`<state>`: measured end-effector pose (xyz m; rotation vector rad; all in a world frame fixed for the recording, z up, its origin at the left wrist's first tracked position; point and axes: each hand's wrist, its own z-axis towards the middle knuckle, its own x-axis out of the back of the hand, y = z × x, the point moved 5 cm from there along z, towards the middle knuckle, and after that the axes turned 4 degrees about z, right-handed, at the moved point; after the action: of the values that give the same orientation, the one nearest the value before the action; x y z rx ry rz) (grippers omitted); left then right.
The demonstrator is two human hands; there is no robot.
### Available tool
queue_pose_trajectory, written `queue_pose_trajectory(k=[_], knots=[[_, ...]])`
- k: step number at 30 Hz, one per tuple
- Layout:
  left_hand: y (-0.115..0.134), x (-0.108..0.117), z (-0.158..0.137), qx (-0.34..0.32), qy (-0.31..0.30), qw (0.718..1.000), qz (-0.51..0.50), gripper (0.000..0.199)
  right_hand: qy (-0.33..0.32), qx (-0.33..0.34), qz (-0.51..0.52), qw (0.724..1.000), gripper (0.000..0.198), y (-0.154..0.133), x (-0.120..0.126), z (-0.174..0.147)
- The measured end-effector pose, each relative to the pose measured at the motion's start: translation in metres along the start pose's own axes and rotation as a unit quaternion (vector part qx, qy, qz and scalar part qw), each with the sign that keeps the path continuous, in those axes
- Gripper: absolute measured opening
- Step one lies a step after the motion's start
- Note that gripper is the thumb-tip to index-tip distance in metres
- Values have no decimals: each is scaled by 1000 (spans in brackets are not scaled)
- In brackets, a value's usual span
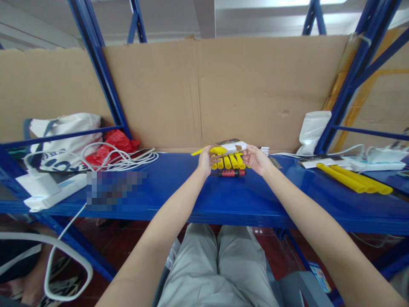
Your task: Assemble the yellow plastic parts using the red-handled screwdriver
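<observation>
My left hand (pixel 206 161) is closed around a yellow piece (pixel 219 150), whose narrow end sticks out to the left past the fingers. A white, film-like piece (pixel 234 147) adjoins it on the right, and my right hand (pixel 255 159) pinches its far end. Whether the white piece is a wrapper or a label I cannot tell. Under both hands several short yellow tubes (pixel 227 162) lie side by side on the blue shelf top (pixel 179 194). Just in front of them is a red and black handle (pixel 231 173), like that of a screwdriver.
Long yellow tubes (pixel 354 179) lie at right beside a white power strip (pixel 373 164). A white pouch (pixel 315 132) leans near the blue post. Coiled white cables (pixel 140 158), a red plastic bag (pixel 115 145) and a cloth bag (pixel 67 140) sit at left. Cardboard (pixel 249 89) stands behind.
</observation>
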<state>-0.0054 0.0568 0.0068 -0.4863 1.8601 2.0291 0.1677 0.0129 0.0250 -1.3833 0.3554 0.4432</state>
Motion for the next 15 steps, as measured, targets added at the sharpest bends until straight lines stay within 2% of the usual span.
queue_pose_trajectory(k=[3, 6, 11, 15], knots=[[4, 12, 3, -23, 70, 996, 42, 10, 50, 5, 11, 999, 15, -4, 4, 0], [7, 19, 4, -23, 110, 991, 73, 11, 106, 19, 8, 994, 17, -7, 11, 3], [6, 16, -1, -11, 113, 986, 119, 8, 192, 66, -25, 979, 12, -10, 30, 8], [3, 12, -3, -14, 95, 985, 142, 11, 226, 90, -46, 969, 11, -15, 45, 12]])
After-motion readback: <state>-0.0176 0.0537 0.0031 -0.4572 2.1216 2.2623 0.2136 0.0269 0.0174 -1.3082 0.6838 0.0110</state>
